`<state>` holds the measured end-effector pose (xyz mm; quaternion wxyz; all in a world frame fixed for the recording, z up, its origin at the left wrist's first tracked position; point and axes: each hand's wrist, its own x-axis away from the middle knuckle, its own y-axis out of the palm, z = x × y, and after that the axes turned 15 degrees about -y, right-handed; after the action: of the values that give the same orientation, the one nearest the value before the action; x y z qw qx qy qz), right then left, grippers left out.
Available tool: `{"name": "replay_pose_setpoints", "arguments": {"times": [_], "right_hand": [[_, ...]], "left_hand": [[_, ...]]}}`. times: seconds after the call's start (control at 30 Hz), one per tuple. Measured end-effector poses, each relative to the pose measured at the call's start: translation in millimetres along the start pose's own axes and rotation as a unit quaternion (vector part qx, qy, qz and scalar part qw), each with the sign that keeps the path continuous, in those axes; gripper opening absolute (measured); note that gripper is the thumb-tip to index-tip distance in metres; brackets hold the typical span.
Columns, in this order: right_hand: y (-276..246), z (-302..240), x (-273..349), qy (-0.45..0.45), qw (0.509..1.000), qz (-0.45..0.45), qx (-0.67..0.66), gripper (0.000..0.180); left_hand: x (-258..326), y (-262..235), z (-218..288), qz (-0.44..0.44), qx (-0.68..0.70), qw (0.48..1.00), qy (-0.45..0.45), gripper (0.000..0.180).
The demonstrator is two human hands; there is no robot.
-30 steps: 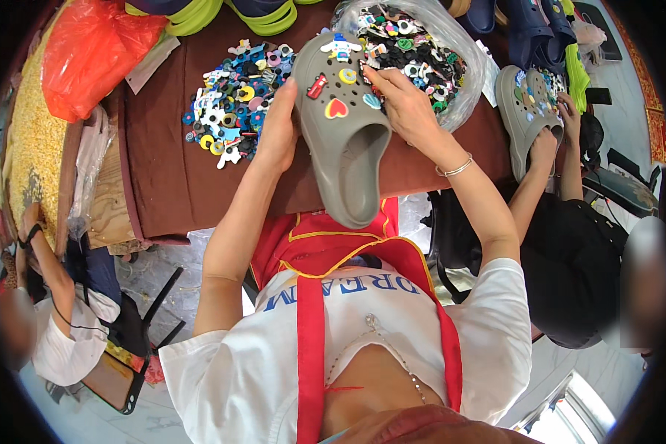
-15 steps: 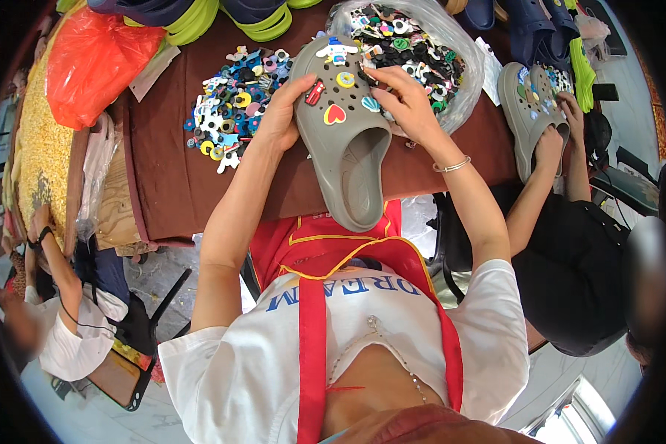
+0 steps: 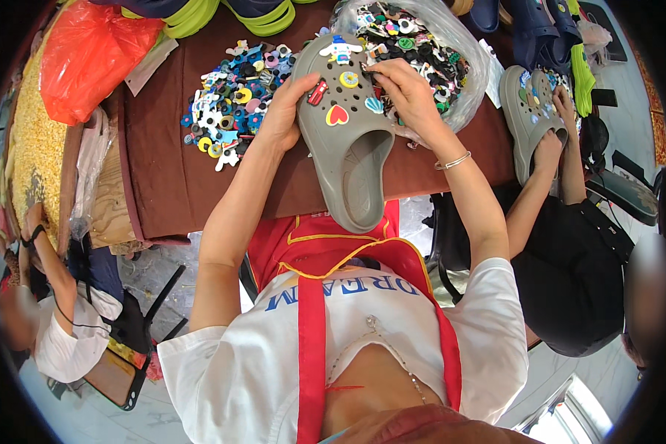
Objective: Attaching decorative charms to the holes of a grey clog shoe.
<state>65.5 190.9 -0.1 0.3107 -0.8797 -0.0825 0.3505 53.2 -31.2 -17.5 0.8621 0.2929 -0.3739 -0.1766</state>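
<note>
Fitting a charm into a hole seems to be the step in hand. The grey clog [image 3: 324, 137] is held between the two hands, above the brown-covered surface [image 3: 177, 166], its toe pointed away from the wearer. Its side is gripped by the left hand [image 3: 283, 115], the thumb laid on top beside a red car charm [image 3: 317, 92]; at the opposite edge of the toe, the right hand [image 3: 416, 98] is set with fingertips drawn together, though whether a charm is pinched there cannot be told. Free holes are left between the hands, so a firm push, braced by the left hand, is probably called for next. Spare charms are heaped in a pile [image 3: 222, 100] left of the left hand and in a clear bag [image 3: 478, 85] just beyond the right hand. As for writing, no brand mark can be made out on the clog; large blue lettering, seen upside down, is printed on the white shirt [image 3: 222, 385] below both hands. Any print on the pale slip [image 3: 152, 68], beyond the left hand, cannot be read.
</note>
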Motion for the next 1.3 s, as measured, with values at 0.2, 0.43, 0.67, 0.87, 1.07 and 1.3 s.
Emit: {"name": "replay_pose_setpoints", "arguments": {"times": [0.2,0.43,0.67,0.87,1.07,1.3], "right_hand": [[-1.2,2.2,1.1,-0.063,0.996,-0.019,0.054,0.02],[0.8,3.3,-0.6,-0.123,0.98,-0.017,0.154,0.026],[-8.7,14.5,-10.0,-0.222,0.953,-0.055,0.198,0.034],[-15.7,11.7,-12.7,-0.259,0.936,-0.105,0.214,0.035],[-1.6,15.6,-3.4,-0.227,0.952,-0.063,0.197,0.037],[9.4,19.1,2.6,-0.224,0.947,-0.009,0.23,0.036]], "left_hand": [[-0.7,0.4,-2.8,-0.005,-0.008,1.0,0.017,0.044],[-1.6,-1.0,-3.7,-0.004,-0.013,1.0,0.018,0.043],[-3.4,-3.7,-3.0,0.003,-0.012,1.0,0.008,0.045],[-3.8,-5.3,-5.3,-0.003,-0.011,1.0,0.015,0.047],[-2.4,-2.8,-6.8,0.004,-0.018,1.0,0.022,0.046],[-1.7,-2.1,-7.4,-0.006,-0.027,0.999,0.046,0.048]]}}
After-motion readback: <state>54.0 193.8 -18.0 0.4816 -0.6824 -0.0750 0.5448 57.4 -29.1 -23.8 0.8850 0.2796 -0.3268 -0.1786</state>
